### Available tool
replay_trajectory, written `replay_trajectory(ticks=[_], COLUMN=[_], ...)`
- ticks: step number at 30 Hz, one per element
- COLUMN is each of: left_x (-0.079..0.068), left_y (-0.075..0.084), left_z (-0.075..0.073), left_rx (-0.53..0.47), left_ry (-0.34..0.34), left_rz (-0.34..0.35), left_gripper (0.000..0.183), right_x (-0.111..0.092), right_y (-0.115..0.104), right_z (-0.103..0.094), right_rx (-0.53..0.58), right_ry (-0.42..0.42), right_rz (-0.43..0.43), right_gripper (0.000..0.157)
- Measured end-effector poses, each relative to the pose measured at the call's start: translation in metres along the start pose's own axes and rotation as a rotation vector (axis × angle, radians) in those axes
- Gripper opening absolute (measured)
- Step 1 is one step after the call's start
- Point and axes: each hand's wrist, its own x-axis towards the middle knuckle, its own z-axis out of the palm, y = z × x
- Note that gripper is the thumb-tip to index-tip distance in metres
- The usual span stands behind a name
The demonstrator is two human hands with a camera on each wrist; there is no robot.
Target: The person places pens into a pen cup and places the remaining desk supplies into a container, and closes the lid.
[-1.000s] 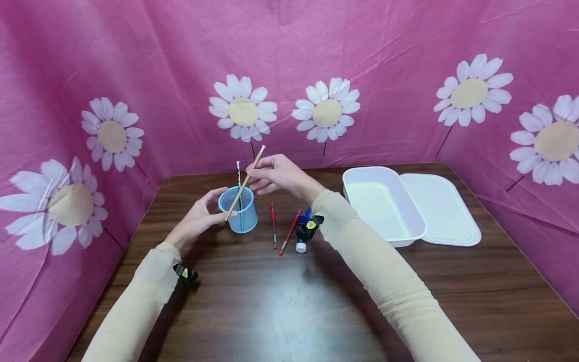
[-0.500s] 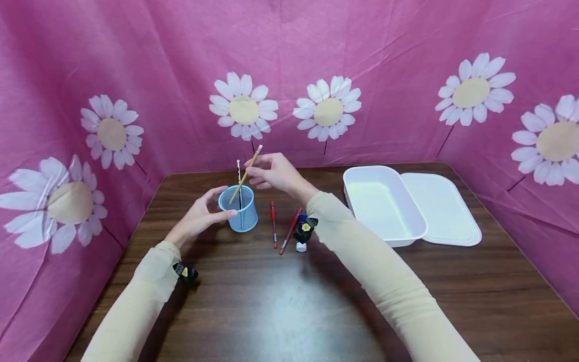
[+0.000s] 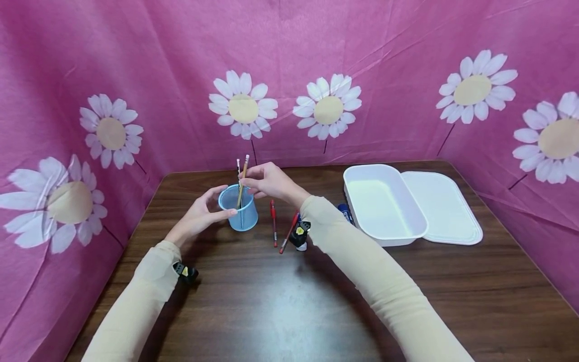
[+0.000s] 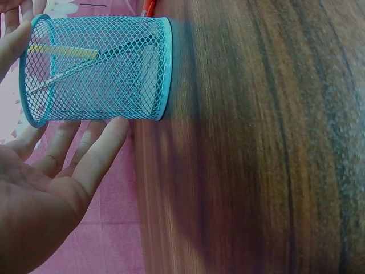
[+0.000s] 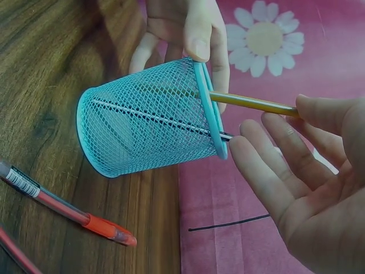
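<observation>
A light-blue mesh pen cup [image 3: 247, 220] stands upright towards the back left of the table. My left hand [image 3: 199, 217] holds it from the left, thumb at the rim and fingers along its side. With thumb and fingertips, my right hand [image 3: 272, 183] pinches a yellow pencil [image 5: 251, 103], eraser end up. The pencil's lower part is inside the cup, and its tip is above the bottom in the left wrist view. A black-and-white pencil [image 5: 154, 118] leans inside the cup, reaching the base.
Two red pens [image 3: 274, 226] lie right of the cup. A white-capped item [image 3: 302, 247] is mostly hidden by the right wrist camera. A blue item [image 3: 345, 212] lies beside the white plastic container [image 3: 420, 221], whose flat white lid [image 3: 452, 211] is further right. A pink flowered cloth hangs behind.
My right hand has moved slightly left and down, lowering the yellow pencil from above the rim into the cup and tilting it more upright. The left hand has stayed on the cup.
</observation>
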Motion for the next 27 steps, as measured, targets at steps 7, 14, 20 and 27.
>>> replay_trajectory(ticks=[7,14,20,27], left_x=[0.0,-0.001,-0.002,0.0], left_y=[0.0,0.0,0.001,-0.001], left_z=[0.0,0.002,0.002,0.001], left_rx=[0.008,-0.017,-0.032,-0.015], left_ry=[0.008,-0.003,0.008,0.01], left_rz=[-0.002,-0.017,-0.01,-0.006], left_gripper=[0.084,0.085,0.083,0.083], right_x=[0.005,0.01,0.012,0.014], right_y=[0.001,0.006,0.007,0.006], right_z=[0.003,0.008,0.011,0.014], right_rx=[-0.017,0.028,-0.011,-0.056], right_ry=[0.005,0.018,0.043,0.052], right_rz=[0.006,0.037,0.031,0.04], right_gripper=[0.028,0.023,0.022,0.026])
